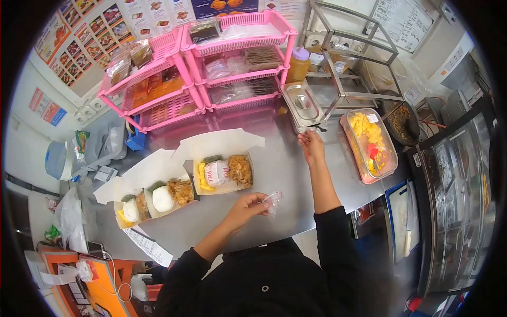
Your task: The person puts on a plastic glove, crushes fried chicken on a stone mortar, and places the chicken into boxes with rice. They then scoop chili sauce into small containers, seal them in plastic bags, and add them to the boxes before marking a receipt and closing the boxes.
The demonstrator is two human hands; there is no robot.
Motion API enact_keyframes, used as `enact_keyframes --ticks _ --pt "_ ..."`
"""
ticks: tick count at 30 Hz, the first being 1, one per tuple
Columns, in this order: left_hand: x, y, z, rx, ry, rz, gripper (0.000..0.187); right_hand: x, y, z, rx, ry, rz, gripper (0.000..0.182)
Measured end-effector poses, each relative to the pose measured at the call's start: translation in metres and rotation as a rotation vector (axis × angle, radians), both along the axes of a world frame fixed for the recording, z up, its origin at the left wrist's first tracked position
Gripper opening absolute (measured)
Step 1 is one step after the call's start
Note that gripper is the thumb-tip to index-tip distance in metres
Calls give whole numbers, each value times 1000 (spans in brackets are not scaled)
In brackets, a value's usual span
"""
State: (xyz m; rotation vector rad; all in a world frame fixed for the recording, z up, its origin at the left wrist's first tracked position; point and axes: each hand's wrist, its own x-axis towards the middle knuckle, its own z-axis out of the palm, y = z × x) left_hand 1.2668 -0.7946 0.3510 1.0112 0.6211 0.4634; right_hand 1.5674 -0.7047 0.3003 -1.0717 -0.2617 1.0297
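Above the steel counter, my left hand [248,207] pinches a small clear plastic bag [273,203]. My right hand [311,147] reaches to the front of a lidded steel container [303,105]; its fingers are bent close to a dark handle there, and whether they grip it is too small to tell. Left of my hands stand open white food boxes. One box [224,182] holds a wrapped rice ball [216,173], fried chicken [240,170] and yellow egg. Two more compartments hold white rice [162,199] and fried pieces [180,191].
Pink stacked baskets [237,50] stand at the back. Right of them are a sauce bottle [298,66], a metal rack [359,95] and a plastic tub [369,145] of yellow food. A printed receipt [148,247] hangs over the front left edge. A glass case [465,211] stands far right.
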Motion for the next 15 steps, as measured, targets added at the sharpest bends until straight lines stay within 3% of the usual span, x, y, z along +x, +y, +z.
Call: enact_keyframes --ticks 15 --pt "5 -37 -31 47 152 396 38 -21 -197 11 -115 -4 297 14"
